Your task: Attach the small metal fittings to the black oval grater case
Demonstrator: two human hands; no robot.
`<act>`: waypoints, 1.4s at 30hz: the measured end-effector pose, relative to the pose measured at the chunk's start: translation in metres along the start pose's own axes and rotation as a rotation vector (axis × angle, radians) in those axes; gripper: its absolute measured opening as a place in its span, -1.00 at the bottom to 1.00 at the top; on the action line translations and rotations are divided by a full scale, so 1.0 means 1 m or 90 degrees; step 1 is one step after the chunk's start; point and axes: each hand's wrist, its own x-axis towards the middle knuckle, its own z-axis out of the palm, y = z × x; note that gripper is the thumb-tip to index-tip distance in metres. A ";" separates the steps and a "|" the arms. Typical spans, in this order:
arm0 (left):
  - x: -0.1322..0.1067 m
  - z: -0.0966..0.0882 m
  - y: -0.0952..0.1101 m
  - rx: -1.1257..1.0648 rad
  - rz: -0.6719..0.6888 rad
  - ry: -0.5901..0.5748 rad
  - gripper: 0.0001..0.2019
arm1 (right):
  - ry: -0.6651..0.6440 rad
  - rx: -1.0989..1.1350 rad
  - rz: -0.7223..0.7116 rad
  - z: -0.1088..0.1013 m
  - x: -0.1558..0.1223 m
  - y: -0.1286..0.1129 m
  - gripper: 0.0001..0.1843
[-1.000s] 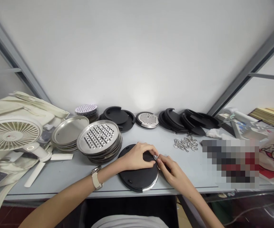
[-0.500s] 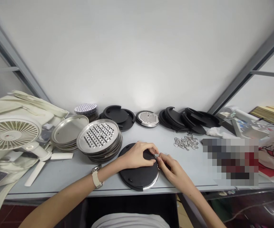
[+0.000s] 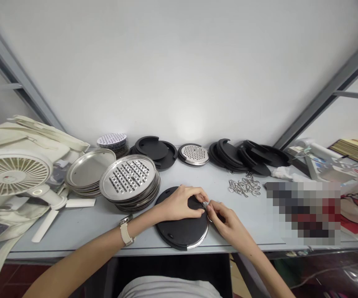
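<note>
Black disc [image 3: 182, 234] with a steel edge lies flat on the pale table [image 3: 73, 227], just below the stacked perforated steel plates [image 3: 129, 178]. The left hand [image 3: 179, 203] presses on it, fingers curled, with no clear grip. The right hand [image 3: 225, 221] pinches a small metal ring [image 3: 204, 205] at the disc's edge. Working that ring looks like the step in hand; the next move calls for a steady hold. Loose rings [image 3: 244, 185] lie beyond.

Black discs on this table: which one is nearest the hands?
The single black round disc with a steel rim, lying under the left hand; the other black discs sit stacked farther back.
</note>
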 end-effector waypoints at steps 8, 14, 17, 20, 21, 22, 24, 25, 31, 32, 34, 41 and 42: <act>0.001 -0.001 0.003 0.013 -0.016 -0.010 -0.74 | 0.000 -0.013 0.006 0.000 0.000 -0.002 -0.62; 0.001 -0.005 0.007 0.010 -0.054 -0.021 -0.72 | 0.015 -0.009 0.019 0.003 0.000 -0.004 -0.63; 0.002 -0.007 0.009 0.009 -0.060 -0.038 -0.73 | 0.029 -0.008 0.019 0.007 0.001 -0.003 -0.63; 0.003 -0.008 0.009 0.018 -0.067 -0.029 -0.71 | 0.053 -0.024 0.026 0.011 0.001 0.000 -0.59; 0.003 -0.008 0.009 0.020 -0.067 -0.031 -0.71 | 0.071 -0.032 0.027 0.012 0.002 0.000 -0.59; 0.003 -0.007 0.008 0.023 -0.065 -0.032 -0.72 | 0.076 -0.036 0.030 0.012 0.002 0.001 -0.58; 0.002 -0.007 0.007 0.030 -0.067 -0.025 -0.72 | 0.061 -0.030 0.032 0.012 0.003 0.002 -0.58; 0.001 -0.006 0.006 0.032 -0.063 -0.022 -0.72 | 0.059 -0.028 0.032 0.012 0.004 0.002 -0.57; 0.000 -0.004 0.005 0.029 -0.037 -0.015 -0.73 | 0.061 -0.012 0.014 0.011 0.004 0.000 -0.61; 0.000 -0.004 0.005 0.030 -0.036 -0.017 -0.73 | 0.061 -0.008 0.013 0.011 0.004 -0.001 -0.62; 0.000 -0.004 0.005 0.031 -0.032 -0.021 -0.73 | 0.061 -0.011 0.013 0.010 0.004 -0.004 -0.62; 0.002 -0.006 0.006 0.020 -0.041 -0.010 -0.73 | 0.046 -0.033 0.022 0.008 0.003 -0.004 -0.61; 0.003 -0.006 0.007 0.017 -0.045 -0.004 -0.74 | 0.041 -0.034 0.023 0.008 0.003 -0.004 -0.61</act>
